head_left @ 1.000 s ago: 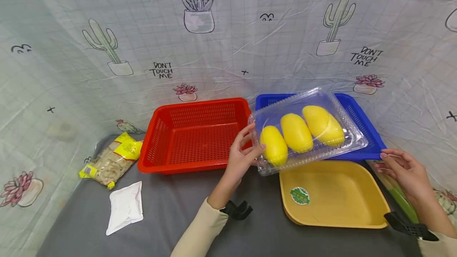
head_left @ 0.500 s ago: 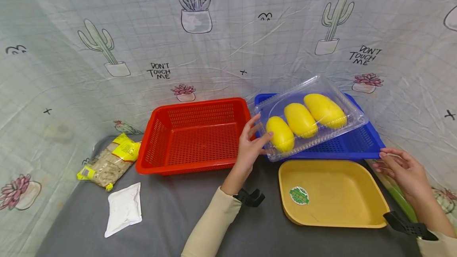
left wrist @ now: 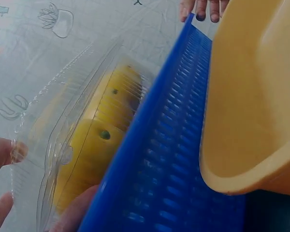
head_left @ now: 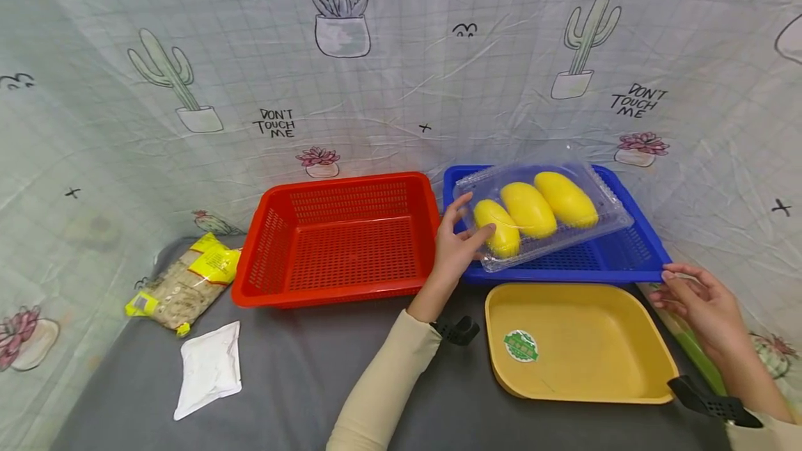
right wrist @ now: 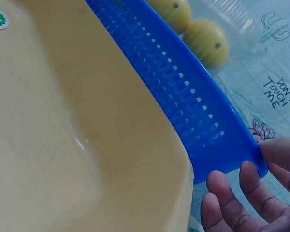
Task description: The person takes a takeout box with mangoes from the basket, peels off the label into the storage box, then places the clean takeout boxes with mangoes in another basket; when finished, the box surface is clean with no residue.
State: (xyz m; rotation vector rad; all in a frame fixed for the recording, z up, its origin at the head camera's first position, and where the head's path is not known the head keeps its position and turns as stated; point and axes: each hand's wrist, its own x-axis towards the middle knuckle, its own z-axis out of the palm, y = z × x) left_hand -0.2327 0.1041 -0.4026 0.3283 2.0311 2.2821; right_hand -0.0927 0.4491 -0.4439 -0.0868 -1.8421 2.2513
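Note:
A clear plastic clamshell box (head_left: 608,207) holding three yellow mangoes (head_left: 528,210) sits tilted over the blue basket (head_left: 564,275), partly within its rim. My left hand (head_left: 454,246) grips the box's left end, thumb on the near side and fingers behind. In the left wrist view the mangoes (left wrist: 113,92) show through the plastic, beyond the basket's wall (left wrist: 169,140). Whether the box touches the basket floor I cannot tell. My right hand (head_left: 708,308) pinches the basket's near right corner; in the right wrist view, thumb and index finger meet at the blue rim (right wrist: 253,154).
A yellow tray (head_left: 583,339) stands in front of the blue basket. To the left is a red basket (head_left: 351,252). A yellow-labelled bag (head_left: 188,284) and a white packet (head_left: 209,367) lie at far left. A green item (head_left: 698,353) lies under my right forearm.
My left hand first raised the clamshell box of mangoes, then moved it right and lowered it toward the blue basket. The right hand has kept its pinch on the basket corner.

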